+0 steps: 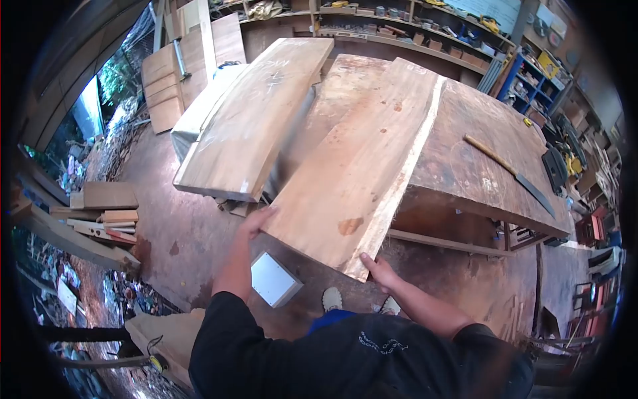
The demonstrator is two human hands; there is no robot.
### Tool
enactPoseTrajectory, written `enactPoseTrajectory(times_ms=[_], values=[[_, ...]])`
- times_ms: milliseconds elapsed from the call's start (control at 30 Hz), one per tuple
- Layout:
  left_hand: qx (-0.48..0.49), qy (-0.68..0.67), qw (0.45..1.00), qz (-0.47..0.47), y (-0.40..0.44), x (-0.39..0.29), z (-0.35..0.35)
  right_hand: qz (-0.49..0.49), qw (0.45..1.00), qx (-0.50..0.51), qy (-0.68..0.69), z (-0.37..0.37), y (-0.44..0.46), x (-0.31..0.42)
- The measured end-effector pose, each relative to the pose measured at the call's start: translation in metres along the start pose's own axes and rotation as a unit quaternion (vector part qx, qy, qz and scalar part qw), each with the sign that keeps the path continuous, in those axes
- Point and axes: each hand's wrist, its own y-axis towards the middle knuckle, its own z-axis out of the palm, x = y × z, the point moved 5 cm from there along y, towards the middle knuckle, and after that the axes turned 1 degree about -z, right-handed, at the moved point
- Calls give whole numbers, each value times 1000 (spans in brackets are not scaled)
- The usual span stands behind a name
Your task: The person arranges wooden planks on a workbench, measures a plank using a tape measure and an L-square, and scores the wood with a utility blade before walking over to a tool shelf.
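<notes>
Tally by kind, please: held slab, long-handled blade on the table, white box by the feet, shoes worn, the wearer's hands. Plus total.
Held wooden slab: 1
Long-handled blade: 1
White box: 1
Shoes: 2
Hands: 2, left hand and right hand
Total: 7

Woodworking shop: slabs (355, 156), tool shelves (402, 43)

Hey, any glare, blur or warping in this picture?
Head view: fisheye warping bows the shelves and leaves black corners. Head view: glare pales the picture's left side, including the floor. Head view: haze softens the left edge of the held plank, a brownish smear the shirt at lower right.
</notes>
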Motion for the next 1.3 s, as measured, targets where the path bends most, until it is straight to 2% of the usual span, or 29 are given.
enactPoseTrajectory(times_ms=[67,100,200,267,400,467,600,667,733,767,833,867,933,967,1000,1067,1100,1167,1300], values=[[6,-7,1000,-15,-12,-10,9,-18,1000,13,-3,-4,6,-3],[11,-1,1000,-25,-25,-15,24,4,1000,12,-1,-8,-5,5],[30,-47,995,-87,-41,16,61,1,1000,-16,-26,-58,-12,-5],[64,-25,996,-48,-40,48,96,-13,997,-62,-51,-100,-32,1],[97,9,995,-18,-62,65,216,-7,993,-109,-35,-218,-52,-1],[124,32,992,3,-75,58,276,13,994,-101,-39,-261,-71,20],[193,131,971,52,-76,66,360,-21,995,-79,-51,-344,-87,52],[201,144,969,15,-73,71,392,-23,995,-93,-39,-397,-77,53],[252,138,954,-85,-82,74,431,-31,994,-101,-33,-426,-80,70],[228,157,960,-35,-79,80,445,-32,993,-102,-44,-444,-78,77],[222,148,963,-25,-79,85,471,-22,991,-107,-80,-460,-82,99],[231,153,961,-12,-78,85,482,-28,994,-90,-49,-477,-71,97],[225,110,965,74,-59,109,499,-24,994,-79,-77,-505,-58,101],[192,103,968,121,-58,109,505,-18,997,-52,-53,-506,-57,103],[189,102,969,122,-53,113,503,-18,997,-49,-55,-505,-56,103],[198,131,970,59,-42,129,498,3,997,-59,-41,-505,-58,101],[201,130,969,61,-46,120,494,-2,998,-54,-44,-503,-58,99],[236,168,957,0,-66,96,478,-8,997,-74,-37,-498,-55,87],[229,137,964,-4,-90,76,434,-16,996,-88,-14,-449,-70,71]])
